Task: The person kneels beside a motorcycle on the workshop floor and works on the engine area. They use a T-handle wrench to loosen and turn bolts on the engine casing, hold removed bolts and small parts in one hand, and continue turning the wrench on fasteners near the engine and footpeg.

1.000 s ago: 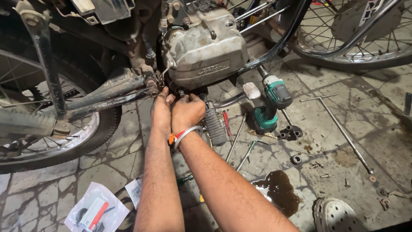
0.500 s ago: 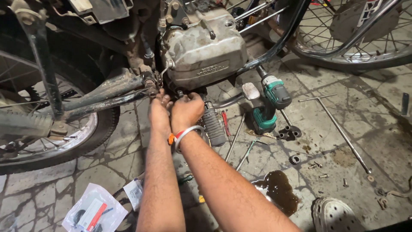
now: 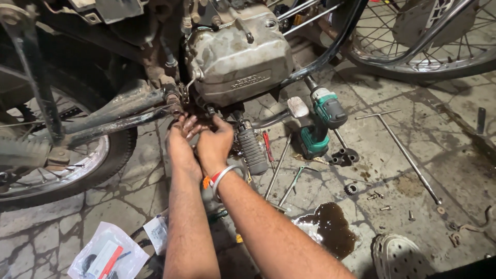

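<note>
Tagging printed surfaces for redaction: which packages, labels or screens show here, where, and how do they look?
Clear plastic bag: floor, bottom left; crumpled pouch holding a red-and-white card.
White packet: floor beside left forearm; small, rectangular, dark print.
Raised badge: grey engine cover; rectangular, same metal colour.
No screens.

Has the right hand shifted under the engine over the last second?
Yes, slightly. The right hand has edged up toward the engine case, now level with the left hand instead of trailing below it.

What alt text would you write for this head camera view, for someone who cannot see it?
Two bare hands, left hand and right hand, reach under a grimy grey metal motorcycle engine beside the black rubber footpeg. A green cordless drill, long steel T-handle wrench and dark oil puddle lie on the stone floor.
</note>
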